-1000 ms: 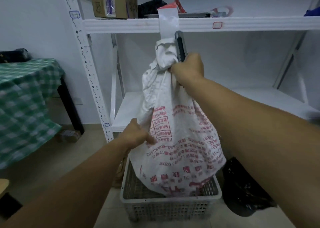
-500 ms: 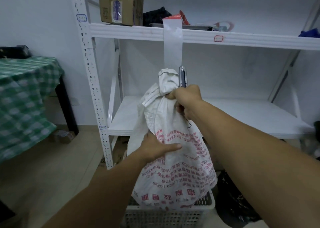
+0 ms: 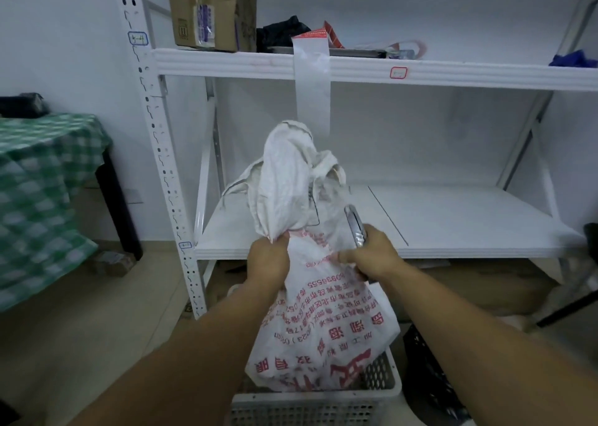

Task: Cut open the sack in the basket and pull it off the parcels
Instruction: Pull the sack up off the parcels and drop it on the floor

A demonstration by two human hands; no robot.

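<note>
The left hand (image 3: 268, 260) fingers clench the bunched neck of the soft, floppy sack (image 3: 323, 322), likely its surest hold; the right hand (image 3: 372, 259), just beside, grips a knife (image 3: 354, 228).

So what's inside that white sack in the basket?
Nothing inside shows. The sack is opaque, its neck bunched in the left hand, so the contents are covered; only its bulging lower part hints at something within. The right hand holds a cutter beside it.
</note>
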